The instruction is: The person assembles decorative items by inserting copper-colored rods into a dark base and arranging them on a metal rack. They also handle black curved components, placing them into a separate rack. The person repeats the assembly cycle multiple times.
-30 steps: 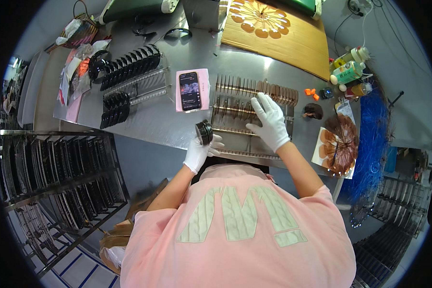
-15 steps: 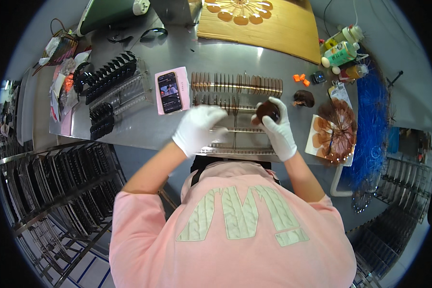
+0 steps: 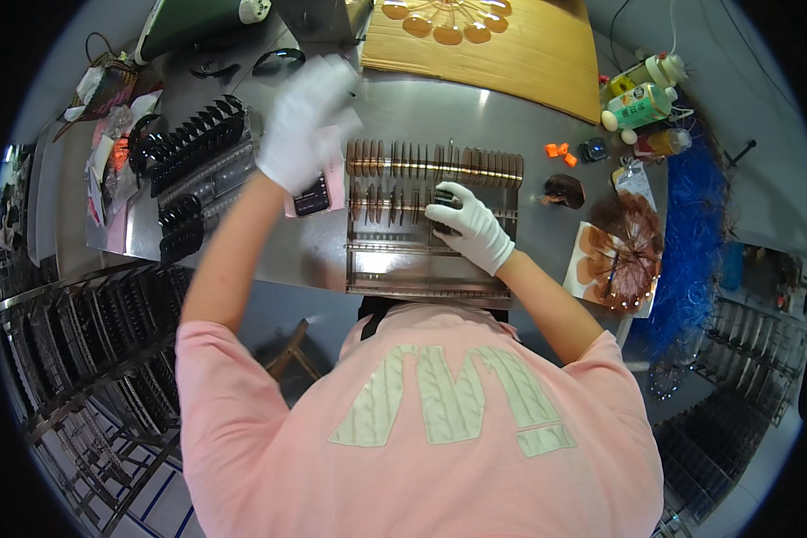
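Observation:
My white-gloved right hand [image 3: 473, 229] is closed round a small stack of dark brown lenses [image 3: 443, 199], over the second row of a wire rack [image 3: 430, 277]. Upright brown lenses [image 3: 403, 161] fill the rack's far row, and more stand in the left part of the second row; its near rows hold none. My left hand [image 3: 309, 125], also gloved and smeared by motion, is raised over the phone [image 3: 312, 199] and pink sheet, hiding most of both. Whether its fingers hold anything does not show.
To the left, a second rack holds black curved lenses [image 3: 202, 143]. At right lie orange pieces [image 3: 560, 152], a dark lens stack [image 3: 563, 191] and a fan of brown lenses [image 3: 635, 247]. Bottles [image 3: 641, 106] stand behind, near cardboard [image 3: 484, 67]. Loaded racks [image 3: 108, 341] stand lower left.
My left hand has swung up and left from the rack to above the phone. My right hand has carried the dark lenses leftward, over the rack's second row.

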The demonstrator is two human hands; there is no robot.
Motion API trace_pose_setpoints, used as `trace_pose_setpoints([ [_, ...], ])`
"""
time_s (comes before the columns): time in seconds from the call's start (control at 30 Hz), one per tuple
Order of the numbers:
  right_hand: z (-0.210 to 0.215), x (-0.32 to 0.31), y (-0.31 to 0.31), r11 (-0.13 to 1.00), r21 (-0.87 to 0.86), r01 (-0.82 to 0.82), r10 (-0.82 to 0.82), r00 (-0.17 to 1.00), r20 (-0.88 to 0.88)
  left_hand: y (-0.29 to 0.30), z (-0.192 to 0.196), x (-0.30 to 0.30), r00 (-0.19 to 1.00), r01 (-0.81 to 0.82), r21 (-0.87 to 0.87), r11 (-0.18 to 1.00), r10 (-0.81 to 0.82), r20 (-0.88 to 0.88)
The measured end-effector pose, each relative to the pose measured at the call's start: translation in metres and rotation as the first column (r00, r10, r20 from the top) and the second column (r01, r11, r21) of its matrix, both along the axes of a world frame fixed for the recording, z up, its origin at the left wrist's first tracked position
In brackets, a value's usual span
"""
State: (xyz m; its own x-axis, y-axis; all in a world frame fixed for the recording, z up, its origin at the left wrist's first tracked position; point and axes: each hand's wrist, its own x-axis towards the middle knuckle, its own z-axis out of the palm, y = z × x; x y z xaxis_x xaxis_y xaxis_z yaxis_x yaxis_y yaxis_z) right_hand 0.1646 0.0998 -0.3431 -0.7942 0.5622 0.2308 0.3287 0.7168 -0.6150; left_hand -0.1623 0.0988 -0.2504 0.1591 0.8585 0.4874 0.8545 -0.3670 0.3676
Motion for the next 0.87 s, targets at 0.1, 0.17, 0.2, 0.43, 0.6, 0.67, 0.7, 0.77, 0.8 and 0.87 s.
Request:
trace_pose_setpoints([
  [0.1,0.001,0.015,0.001,1.000,0.023,0.003,-0.003,1.000,0.017,0.061,0.060,-0.064,0.954,-0.298,0.340,0.892,0.288,0.081],
  [0.17,0.000,0.026,0.001,0.999,-0.010,0.038,-0.037,0.996,0.078,0.099,0.093,-0.099,0.756,-0.309,0.820,0.482,0.647,-0.096],
  [0.2,-0.001,0.033,0.001,0.998,-0.011,0.065,-0.064,0.995,0.074,0.114,0.099,-0.110,0.784,-0.322,0.756,0.570,0.608,-0.125],
  [0.43,-0.010,0.076,0.004,0.991,0.036,0.131,-0.134,0.986,0.100,0.172,0.108,-0.115,0.631,-0.560,0.272,0.783,0.615,-0.472],
  [0.6,-0.019,0.105,0.008,0.986,0.029,0.164,-0.166,0.982,0.094,0.166,0.119,-0.139,0.739,-0.390,0.379,0.839,0.531,-0.415],
  [0.67,-0.022,0.115,0.015,0.982,0.132,0.136,-0.135,0.991,-0.015,0.163,0.123,-0.151,0.877,-0.377,0.211,0.902,0.421,-0.230],
  [0.7,-0.020,0.122,0.018,0.971,0.155,0.180,-0.182,0.983,-0.005,0.161,0.124,-0.158,0.921,-0.354,0.127,0.927,0.368,-0.123],
  [0.77,-0.014,0.128,0.019,0.929,0.242,0.280,-0.285,0.958,-0.017,0.169,0.119,-0.162,0.917,-0.300,0.034,0.953,0.279,0.285],
  [0.8,-0.009,0.129,0.018,0.947,0.219,0.234,-0.256,0.964,0.078,0.169,0.118,-0.166,0.936,-0.317,0.094,0.944,0.295,0.191],
  [0.87,-0.002,0.124,0.015,0.966,0.229,0.119,-0.167,0.965,0.204,0.170,0.118,-0.172,0.945,-0.324,0.163,0.932,0.312,0.100],
])
